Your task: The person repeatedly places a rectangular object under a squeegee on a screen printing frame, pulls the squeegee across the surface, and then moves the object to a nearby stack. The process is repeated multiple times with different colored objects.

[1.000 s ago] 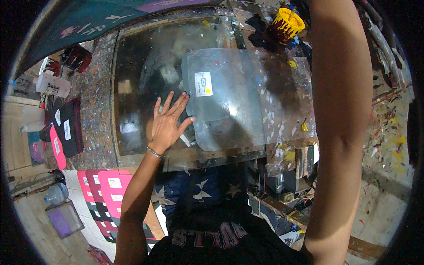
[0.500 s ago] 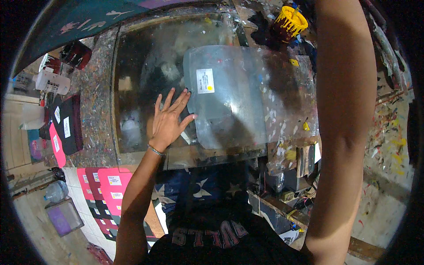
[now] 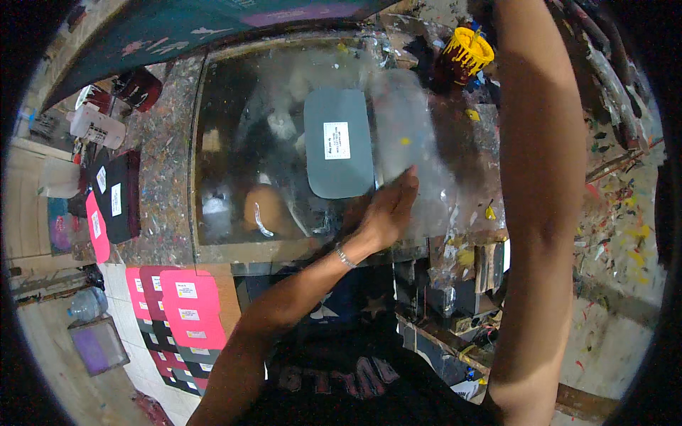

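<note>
A grey rounded piece (image 3: 334,177) with a white label (image 3: 337,140) lies on the glass panel (image 3: 249,92) in front of me. Just right of it is a clear plastic sheet (image 3: 415,113), blurred, with a yellow dot. My left hand (image 3: 387,206) is at this sheet's near left part, below right of the grey piece, fingers closed together on the sheet and slightly blurred. My right forearm (image 3: 540,234) runs up the right side past the top of the picture; the hand itself is out of view.
Yellow-dripped paint pot (image 3: 465,60) at back right. Containers (image 3: 99,128) at left, beside dark pieces (image 3: 124,213) and a pink piece (image 3: 96,234). Rows of labelled pink, grey and black pieces (image 3: 181,305) lie lower left. A teal screen (image 3: 213,25) spans the back.
My left hand has moved right from the glass, its spread fingers now closed. The clear sheet has shifted right, uncovering the grey piece. My right arm stays raised at the right.
</note>
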A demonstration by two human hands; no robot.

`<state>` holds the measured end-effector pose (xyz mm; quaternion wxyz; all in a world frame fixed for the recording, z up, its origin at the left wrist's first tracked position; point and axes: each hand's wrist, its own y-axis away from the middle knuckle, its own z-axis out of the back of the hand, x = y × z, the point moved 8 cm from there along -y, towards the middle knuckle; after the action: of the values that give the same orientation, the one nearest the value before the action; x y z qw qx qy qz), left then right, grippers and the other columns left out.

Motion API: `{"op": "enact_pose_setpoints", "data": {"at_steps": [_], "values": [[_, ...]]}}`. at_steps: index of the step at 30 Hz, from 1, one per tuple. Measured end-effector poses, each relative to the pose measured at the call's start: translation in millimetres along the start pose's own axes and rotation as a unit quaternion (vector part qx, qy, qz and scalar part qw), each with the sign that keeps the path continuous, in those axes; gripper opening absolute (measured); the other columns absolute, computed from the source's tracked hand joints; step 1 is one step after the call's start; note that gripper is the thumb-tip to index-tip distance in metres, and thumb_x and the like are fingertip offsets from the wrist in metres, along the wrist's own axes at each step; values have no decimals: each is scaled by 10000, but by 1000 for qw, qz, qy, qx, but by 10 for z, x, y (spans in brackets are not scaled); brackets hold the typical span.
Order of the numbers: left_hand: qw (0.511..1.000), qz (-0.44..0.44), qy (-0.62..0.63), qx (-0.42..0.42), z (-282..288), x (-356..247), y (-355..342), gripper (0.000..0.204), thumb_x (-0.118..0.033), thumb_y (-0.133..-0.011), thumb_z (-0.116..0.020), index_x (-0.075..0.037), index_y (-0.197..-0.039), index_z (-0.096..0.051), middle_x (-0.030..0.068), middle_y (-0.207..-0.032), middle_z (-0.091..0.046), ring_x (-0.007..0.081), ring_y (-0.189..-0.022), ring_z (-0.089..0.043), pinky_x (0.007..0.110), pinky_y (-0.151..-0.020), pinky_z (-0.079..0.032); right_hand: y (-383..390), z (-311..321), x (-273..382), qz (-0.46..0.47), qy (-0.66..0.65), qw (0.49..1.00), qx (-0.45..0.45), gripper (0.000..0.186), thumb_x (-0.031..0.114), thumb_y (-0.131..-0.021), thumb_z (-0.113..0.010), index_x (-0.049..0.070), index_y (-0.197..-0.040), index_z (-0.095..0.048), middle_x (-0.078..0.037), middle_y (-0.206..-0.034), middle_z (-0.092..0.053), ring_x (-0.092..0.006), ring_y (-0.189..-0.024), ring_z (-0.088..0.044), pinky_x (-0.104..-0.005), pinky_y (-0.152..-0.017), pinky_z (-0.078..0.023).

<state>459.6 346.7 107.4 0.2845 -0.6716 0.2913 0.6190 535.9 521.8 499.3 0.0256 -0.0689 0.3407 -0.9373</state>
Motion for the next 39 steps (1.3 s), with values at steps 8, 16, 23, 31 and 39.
{"op": "enact_pose_setpoints", "data": {"at_steps": [8,16,23,31,39], "values": [[607,-311,-643,-349,1515,-2401,599,1074,-342,-707,-907,35,-1545,-352,255,-1573,-407,426,-1481,-365,686,-1210,-95,1190,-267,293,-54,27,994,93,600,596,-921,-643,12,-790,-682,-157,-703,-636,-271,-678,-597,-452,-677,-505],[771,-99,-622,-93,1871,-750,912,514,-280,-600,-954,-29,-955,-680,112,-928,-657,312,-897,-637,432,-821,-435,3530,-1318,622,34,-85,991,101,532,376,-800,-799,48,-1177,-617,-148,-1092,-606,-338,-1056,-600,-531,-957,-424],[802,-84,-585,-90,1917,-395,919,499,-277,-594,-958,-51,-898,-635,88,-883,-607,295,-875,-598,412,-794,-419,3829,-1511,605,-2,-91,977,192,507,178,-834,-716,24,-1288,-551,-180,-1216,-626,-354,-1143,-601,-547,-1034,-398],[814,-66,-570,-89,2028,-285,910,534,-340,-593,-953,-68,-902,-613,70,-887,-590,292,-879,-582,398,-790,-421,3139,-1932,271,-25,-40,938,344,345,156,-852,-712,39,-1163,-618,-169,-1105,-711,-355,-1070,-665,-500,-1005,-438],[809,-55,-576,-101,2047,-257,926,540,-367,-599,-942,-73,-906,-608,68,-904,-584,285,-888,-575,395,-806,-423,3242,-1880,337,16,-80,949,305,215,152,-903,-689,45,-1086,-658,-160,-1025,-730,-330,-1011,-688,-467,-975,-454]]}}
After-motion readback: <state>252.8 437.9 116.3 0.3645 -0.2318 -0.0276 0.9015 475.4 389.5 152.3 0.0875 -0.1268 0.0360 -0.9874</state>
